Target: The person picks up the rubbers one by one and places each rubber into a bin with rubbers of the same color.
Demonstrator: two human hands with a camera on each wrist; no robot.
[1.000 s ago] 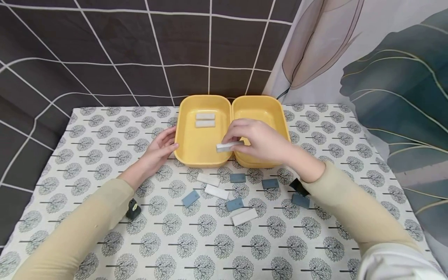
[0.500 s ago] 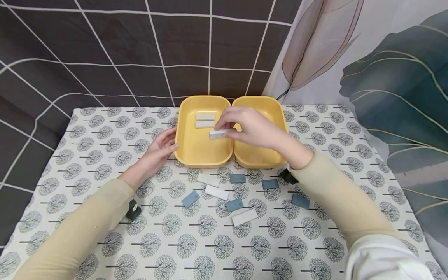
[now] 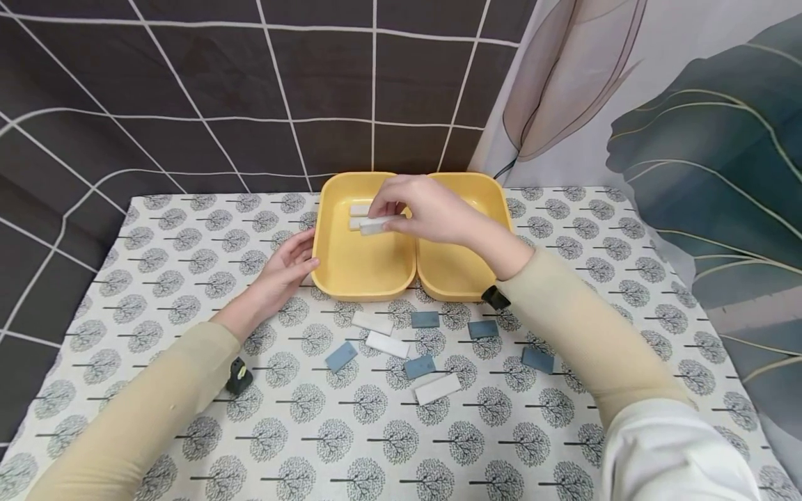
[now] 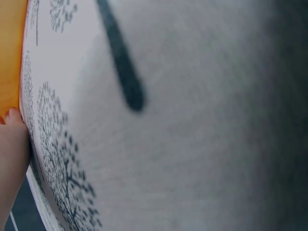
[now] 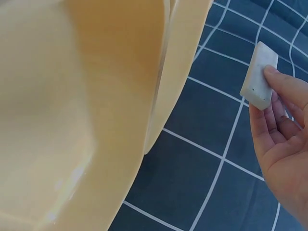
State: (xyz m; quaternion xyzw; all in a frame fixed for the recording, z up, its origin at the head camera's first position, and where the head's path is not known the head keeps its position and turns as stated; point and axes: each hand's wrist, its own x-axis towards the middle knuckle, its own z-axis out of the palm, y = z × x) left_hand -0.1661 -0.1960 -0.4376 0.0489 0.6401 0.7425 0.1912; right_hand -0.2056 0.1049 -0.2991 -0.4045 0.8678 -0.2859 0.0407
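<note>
White block pinched over the left yellow tray, which is touched at its side by the other hand.
The white block [image 5: 261, 74] is gripped between thumb and fingers of the right hand [image 3: 422, 205] and held in the air above the far part of the left tray [image 3: 363, 268], where two white blocks [image 3: 358, 210] are laid side by side (both partly covered from the head view). The left hand [image 3: 282, 275] is kept open, its relaxed fingers and thumb rested against the tray's outer left side. The right tray [image 3: 447, 278] is set just beside the left one and is crossed by the right forearm. On the near part of the counter [image 3: 263, 473], white rectangular blocks [image 3: 388, 344] and five blue blocks [image 3: 419, 366] are scattered.
</note>
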